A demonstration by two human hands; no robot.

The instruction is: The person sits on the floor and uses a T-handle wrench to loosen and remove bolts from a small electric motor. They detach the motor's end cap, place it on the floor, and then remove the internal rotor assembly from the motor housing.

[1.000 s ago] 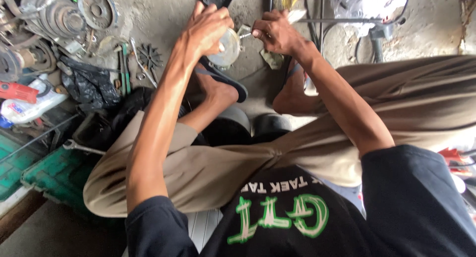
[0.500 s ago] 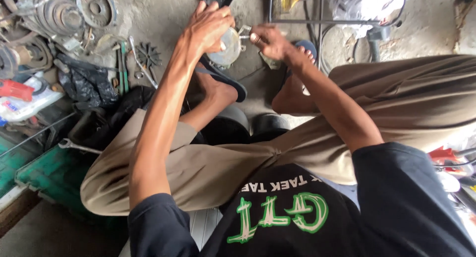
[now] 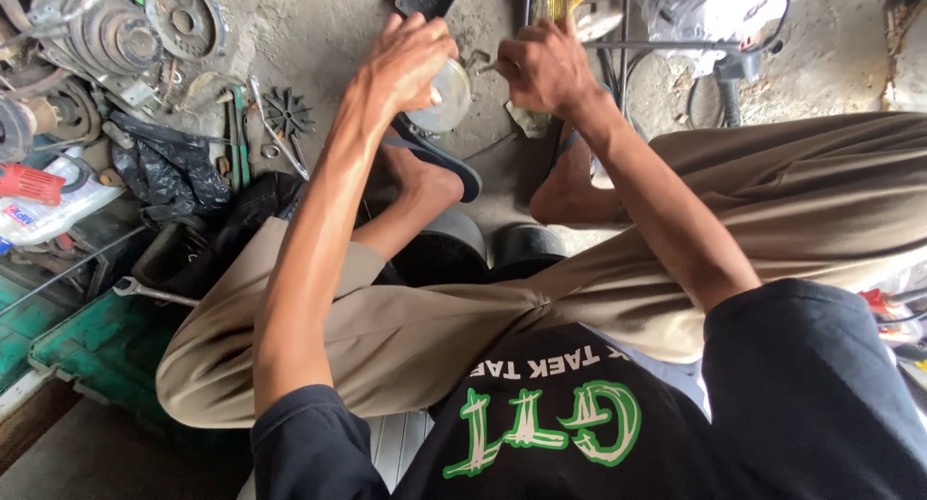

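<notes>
Left hand (image 3: 406, 66) clasps the round metal part (image 3: 442, 97); right hand (image 3: 543, 68) pinches a thin tool (tip hidden), which may slip off.

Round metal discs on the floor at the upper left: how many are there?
3 clearly: one disc at the top, a pulley beside it, another lower left. More may be hidden in the clutter.

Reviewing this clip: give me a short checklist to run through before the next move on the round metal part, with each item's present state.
1. Left hand grips the round metal part: ok.
2. Right hand holds a thin tool at the part's edge: ok.
3. Tool tip seated on the part: cannot tell, too small.
4. Part held above the sandal: ok.
5. Wrench lies beside the left knee, apart from both hands: ok.
6. Part's surface condition: cannot tell, mostly covered by fingers.
</notes>
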